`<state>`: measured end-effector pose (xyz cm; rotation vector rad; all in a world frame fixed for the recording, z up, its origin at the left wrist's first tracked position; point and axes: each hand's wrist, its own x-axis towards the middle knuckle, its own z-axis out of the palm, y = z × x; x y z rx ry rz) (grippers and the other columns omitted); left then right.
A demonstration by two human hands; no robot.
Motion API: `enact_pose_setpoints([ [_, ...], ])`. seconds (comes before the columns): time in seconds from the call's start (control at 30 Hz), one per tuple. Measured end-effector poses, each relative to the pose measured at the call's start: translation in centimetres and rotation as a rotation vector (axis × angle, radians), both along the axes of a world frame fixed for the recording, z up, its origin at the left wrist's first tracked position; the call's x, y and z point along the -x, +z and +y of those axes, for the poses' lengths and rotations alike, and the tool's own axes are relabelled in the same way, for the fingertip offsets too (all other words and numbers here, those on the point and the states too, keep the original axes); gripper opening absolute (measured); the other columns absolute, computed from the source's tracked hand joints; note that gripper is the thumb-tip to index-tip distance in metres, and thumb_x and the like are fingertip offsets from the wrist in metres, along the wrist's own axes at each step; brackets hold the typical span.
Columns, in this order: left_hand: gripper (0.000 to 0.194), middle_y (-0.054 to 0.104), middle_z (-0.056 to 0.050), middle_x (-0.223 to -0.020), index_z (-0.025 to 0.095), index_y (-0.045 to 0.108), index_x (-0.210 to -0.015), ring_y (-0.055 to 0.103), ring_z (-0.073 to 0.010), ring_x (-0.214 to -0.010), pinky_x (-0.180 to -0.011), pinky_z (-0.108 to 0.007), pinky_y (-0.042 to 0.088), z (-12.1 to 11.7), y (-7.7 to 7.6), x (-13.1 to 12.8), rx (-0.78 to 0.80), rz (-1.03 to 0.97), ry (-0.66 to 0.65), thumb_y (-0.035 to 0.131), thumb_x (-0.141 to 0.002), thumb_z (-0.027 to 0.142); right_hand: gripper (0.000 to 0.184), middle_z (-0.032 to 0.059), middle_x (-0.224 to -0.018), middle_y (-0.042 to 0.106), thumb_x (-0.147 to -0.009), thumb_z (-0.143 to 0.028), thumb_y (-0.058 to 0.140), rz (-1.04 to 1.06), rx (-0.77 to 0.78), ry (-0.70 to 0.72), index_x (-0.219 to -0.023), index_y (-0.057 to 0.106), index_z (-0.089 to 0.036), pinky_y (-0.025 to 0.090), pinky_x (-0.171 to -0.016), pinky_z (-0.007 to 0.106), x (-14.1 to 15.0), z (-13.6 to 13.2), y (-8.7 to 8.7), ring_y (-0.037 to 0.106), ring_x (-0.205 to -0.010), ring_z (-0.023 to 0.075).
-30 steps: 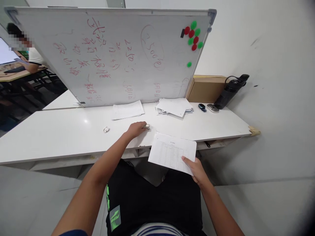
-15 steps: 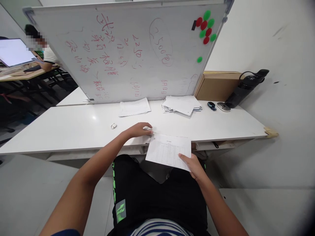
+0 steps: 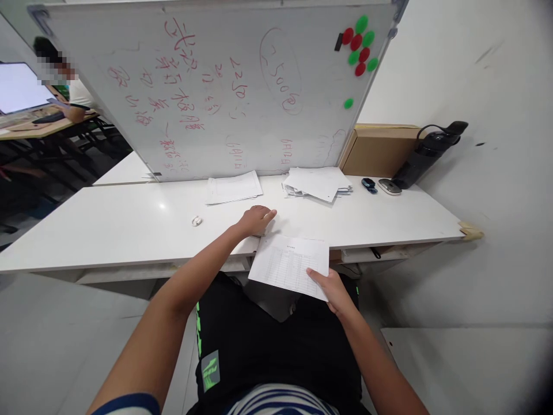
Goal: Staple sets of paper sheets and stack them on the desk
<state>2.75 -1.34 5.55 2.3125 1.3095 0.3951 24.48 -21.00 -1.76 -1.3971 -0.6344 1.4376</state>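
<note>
My right hand (image 3: 334, 290) grips a printed sheet of paper (image 3: 287, 262) at its lower right corner, thumb on top and fingers beneath. The sheet carries a printed table and is held over the front edge of the white desk, above my lap. Just beyond the sheet's upper left corner is my left hand (image 3: 258, 219), back upward and fingers curled. A small greyish thing shows under its palm, mostly covered, so I cannot make out what it is. Farther back on the desk lie a thin stack of papers (image 3: 234, 188) and a messier paper pile (image 3: 317, 181).
A whiteboard (image 3: 207, 86) with red writing and round magnets stands along the back of the desk (image 3: 108, 230). To the right are a cardboard box (image 3: 380, 151), a black bottle (image 3: 427, 154), a mouse (image 3: 389, 187) and a dark watch (image 3: 368, 184). A small white ring-shaped item (image 3: 196, 221) lies left. Another person sits far left.
My left hand has moved up and slightly right, its fingers now more curled over the sheet's upper left corner. My right hand still holds the sheet; the view has shifted slightly.
</note>
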Motion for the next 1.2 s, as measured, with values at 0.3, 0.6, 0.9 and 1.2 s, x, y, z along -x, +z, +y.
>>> enact_pose_setpoints([
  [0.3, 0.055, 0.061, -0.012, -0.113, 0.021, 0.062, -0.091, 0.042, -0.0340, -0.121, -0.096, -0.044, 0.034, 0.8, -2.0, 0.2, -0.001, 0.073, 0.025, 0.024, -0.090, 0.061, 0.042, 0.0114, -0.107, 0.070, -0.066, -0.040, 0.078, -0.008, 0.012, 0.019, -0.098, 0.071, -0.014, 0.053, -0.091, 0.044, -0.3, 0.0, -0.2, 0.066, -0.100, 0.0311],
  [0.6, 0.057, 0.051, -0.010, -0.136, 0.024, 0.058, -0.118, 0.023, -0.0349, -0.137, -0.109, -0.049, 0.016, 1.3, -3.2, 0.5, 0.074, -0.064, 0.026, 0.034, -0.087, 0.065, 0.038, 0.0104, -0.106, 0.071, -0.072, -0.040, 0.073, 0.030, 0.016, 0.013, -0.101, 0.069, -0.015, 0.052, -0.093, 0.042, 0.0, 0.6, 0.3, 0.067, -0.098, 0.0285],
  [0.9, 0.065, 0.045, -0.010, -0.142, 0.022, 0.053, -0.128, 0.019, -0.0358, -0.139, -0.109, -0.052, 0.019, 0.6, -2.1, 0.3, 0.097, 0.022, 0.045, 0.027, -0.088, 0.066, 0.036, 0.0115, -0.105, 0.071, -0.075, -0.037, 0.071, 0.041, 0.059, 0.010, -0.101, 0.068, -0.013, 0.054, -0.088, 0.038, -0.2, 0.9, -0.2, 0.068, -0.095, 0.0272],
  [1.2, 0.067, 0.047, -0.004, -0.140, 0.027, 0.050, -0.128, 0.032, -0.0288, -0.133, -0.107, -0.045, 0.029, 0.6, -1.7, 0.1, 0.052, 0.176, 0.017, 0.015, -0.089, 0.068, 0.037, 0.0101, -0.108, 0.070, -0.076, -0.039, 0.070, 0.030, 0.061, 0.040, -0.104, 0.069, -0.014, 0.053, -0.090, 0.038, -0.7, 0.5, -0.1, 0.068, -0.097, 0.0263],
])
